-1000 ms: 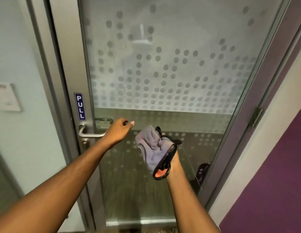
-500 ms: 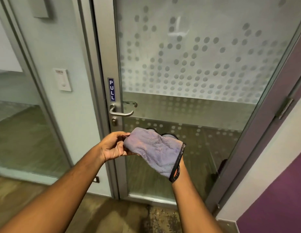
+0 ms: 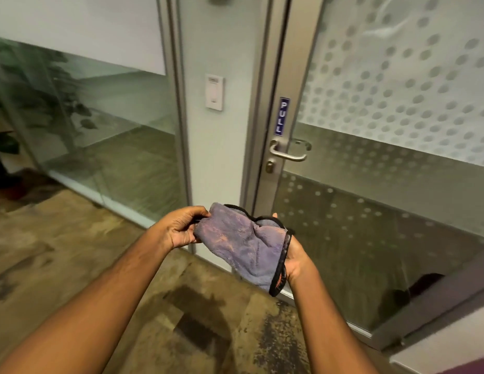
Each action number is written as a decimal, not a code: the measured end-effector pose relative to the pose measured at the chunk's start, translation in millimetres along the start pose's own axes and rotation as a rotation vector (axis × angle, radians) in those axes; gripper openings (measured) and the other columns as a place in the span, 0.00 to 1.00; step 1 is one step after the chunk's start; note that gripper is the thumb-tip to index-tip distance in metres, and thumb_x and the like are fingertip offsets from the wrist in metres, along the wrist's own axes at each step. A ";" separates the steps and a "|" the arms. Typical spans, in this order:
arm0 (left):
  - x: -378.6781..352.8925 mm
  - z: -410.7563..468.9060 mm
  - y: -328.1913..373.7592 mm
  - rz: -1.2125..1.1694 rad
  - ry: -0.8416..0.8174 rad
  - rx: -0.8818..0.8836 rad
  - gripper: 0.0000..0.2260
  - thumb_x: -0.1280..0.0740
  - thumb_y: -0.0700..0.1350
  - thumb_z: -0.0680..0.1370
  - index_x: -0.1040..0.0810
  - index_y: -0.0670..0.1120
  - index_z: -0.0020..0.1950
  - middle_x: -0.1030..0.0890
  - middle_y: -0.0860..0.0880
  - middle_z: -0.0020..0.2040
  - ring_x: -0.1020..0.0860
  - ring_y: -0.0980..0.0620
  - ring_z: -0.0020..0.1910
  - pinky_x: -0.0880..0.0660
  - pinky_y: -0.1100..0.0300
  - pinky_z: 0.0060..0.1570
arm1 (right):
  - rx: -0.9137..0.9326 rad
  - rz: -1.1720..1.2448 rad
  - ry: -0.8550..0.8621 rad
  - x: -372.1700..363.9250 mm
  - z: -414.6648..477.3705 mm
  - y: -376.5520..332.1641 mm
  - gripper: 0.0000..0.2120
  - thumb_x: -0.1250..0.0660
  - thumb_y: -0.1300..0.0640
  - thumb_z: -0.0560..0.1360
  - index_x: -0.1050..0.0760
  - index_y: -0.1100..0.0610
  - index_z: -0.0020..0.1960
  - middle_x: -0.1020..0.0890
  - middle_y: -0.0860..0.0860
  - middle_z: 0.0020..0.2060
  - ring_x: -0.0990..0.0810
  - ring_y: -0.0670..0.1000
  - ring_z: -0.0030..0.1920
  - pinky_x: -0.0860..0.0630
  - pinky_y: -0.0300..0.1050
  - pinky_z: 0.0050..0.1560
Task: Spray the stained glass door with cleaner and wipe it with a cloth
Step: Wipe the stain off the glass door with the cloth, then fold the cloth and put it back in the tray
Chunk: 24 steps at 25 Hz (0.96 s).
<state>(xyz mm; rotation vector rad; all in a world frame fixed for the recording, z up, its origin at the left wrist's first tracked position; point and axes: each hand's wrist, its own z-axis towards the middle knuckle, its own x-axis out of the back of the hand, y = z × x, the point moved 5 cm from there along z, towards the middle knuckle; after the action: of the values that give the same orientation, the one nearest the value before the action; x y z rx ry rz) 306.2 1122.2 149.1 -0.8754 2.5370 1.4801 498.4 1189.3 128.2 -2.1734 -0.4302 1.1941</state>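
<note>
A purple-grey cloth (image 3: 243, 244) with a black and orange edge is stretched between both hands in front of me. My left hand (image 3: 181, 229) pinches its left corner. Under the cloth's right side lies my right hand (image 3: 296, 259), palm up, gripping it. The glass door (image 3: 392, 109), frosted with a dot pattern, stands beyond them on the right, apart from the cloth. A streak shows near its top. No spray bottle is in view.
A metal lever handle (image 3: 288, 153) and a blue PULL sign (image 3: 281, 116) sit on the door's frame. A white wall switch (image 3: 214, 92) is left of it. A glass partition (image 3: 100, 136) and a potted plant (image 3: 3, 141) lie at left. The floor is mottled brown.
My left hand left the area by the door handle and took hold of the cloth's corner. The view swung left and backed away from the door; both hands now hold the cloth lower.
</note>
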 end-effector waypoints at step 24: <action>425.6 -254.1 -82.0 -0.254 0.863 -0.053 0.11 0.37 0.37 0.78 0.28 0.43 0.35 0.25 0.51 0.18 0.27 0.57 0.15 0.29 0.68 0.19 | -0.272 -0.337 -0.152 -267.3 215.3 260.2 0.11 0.34 0.71 0.73 0.21 0.64 0.54 0.15 0.59 0.47 0.15 0.54 0.46 0.17 0.47 0.44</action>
<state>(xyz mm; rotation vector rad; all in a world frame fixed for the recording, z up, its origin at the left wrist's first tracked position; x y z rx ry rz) 46.9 698.1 76.1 -2.1276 2.7052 1.2591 170.3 923.5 43.3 -2.1232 -1.0331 1.1651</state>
